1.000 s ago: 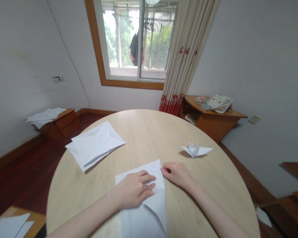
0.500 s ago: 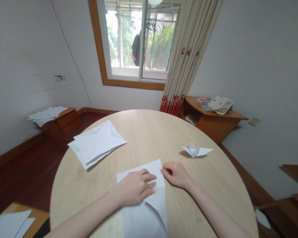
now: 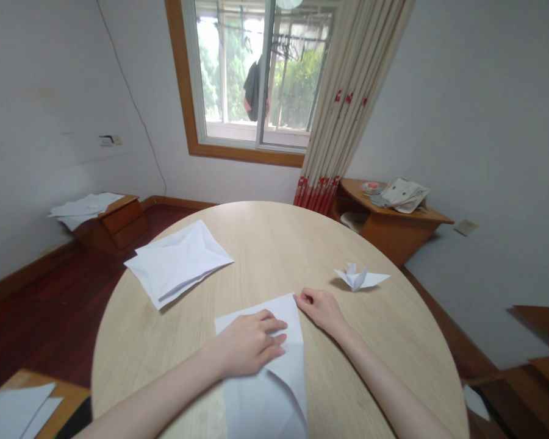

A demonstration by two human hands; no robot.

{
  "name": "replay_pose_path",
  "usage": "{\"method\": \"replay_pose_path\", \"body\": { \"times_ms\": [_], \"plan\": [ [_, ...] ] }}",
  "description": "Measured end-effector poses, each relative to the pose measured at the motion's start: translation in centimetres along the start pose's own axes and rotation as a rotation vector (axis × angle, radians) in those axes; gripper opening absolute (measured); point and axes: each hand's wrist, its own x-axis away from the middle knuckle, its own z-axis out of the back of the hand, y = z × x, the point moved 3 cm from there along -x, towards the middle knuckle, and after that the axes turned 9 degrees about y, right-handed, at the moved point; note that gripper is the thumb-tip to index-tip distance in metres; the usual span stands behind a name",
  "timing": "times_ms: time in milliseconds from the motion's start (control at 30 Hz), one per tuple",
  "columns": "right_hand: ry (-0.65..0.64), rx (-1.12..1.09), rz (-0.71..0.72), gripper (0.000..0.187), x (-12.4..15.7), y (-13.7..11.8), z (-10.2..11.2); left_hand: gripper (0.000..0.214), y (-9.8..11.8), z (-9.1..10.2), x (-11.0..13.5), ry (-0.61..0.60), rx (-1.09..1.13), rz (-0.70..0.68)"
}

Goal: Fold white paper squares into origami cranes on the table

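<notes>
A folded white sheet of paper (image 3: 263, 399) lies on the round table in front of me, with a raised, curved flap on its lower part. My left hand (image 3: 251, 341) rests flat on the sheet with its fingers spread, pressing it against the tabletop. At the sheet's upper right corner is my right hand (image 3: 319, 309), its fingers curled closed and the thumb and fingertip pinching at the edge. A white origami crane (image 3: 357, 278) stands on the table beyond my right hand.
White paper sheets (image 3: 178, 262) lie overlapped on the table's left side. The wooden tabletop (image 3: 265, 231) has a curved edge. More paper (image 3: 16, 411) is on a surface at lower left. A low cabinet (image 3: 123, 225) and a corner shelf (image 3: 384, 225) stand by the walls.
My right hand has slid up along the sheet's right edge to the upper corner. My left hand has stayed in place on the paper.
</notes>
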Motion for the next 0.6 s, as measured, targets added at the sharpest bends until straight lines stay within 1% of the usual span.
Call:
{"method": "replay_pose_path", "body": {
  "times_ms": [233, 600],
  "plan": [
    [0.016, 0.088, -0.093, 0.032, -0.34, -0.27, -0.34, 0.032, 0.08, -0.02, -0.04, -0.016, -0.016, -0.003],
    [0.035, 0.122, -0.157, 0.032, -0.12, -0.44, -0.4, 0.035, 0.09, 0.18, -0.13, -0.01, 0.011, 0.005]
  ]
}}
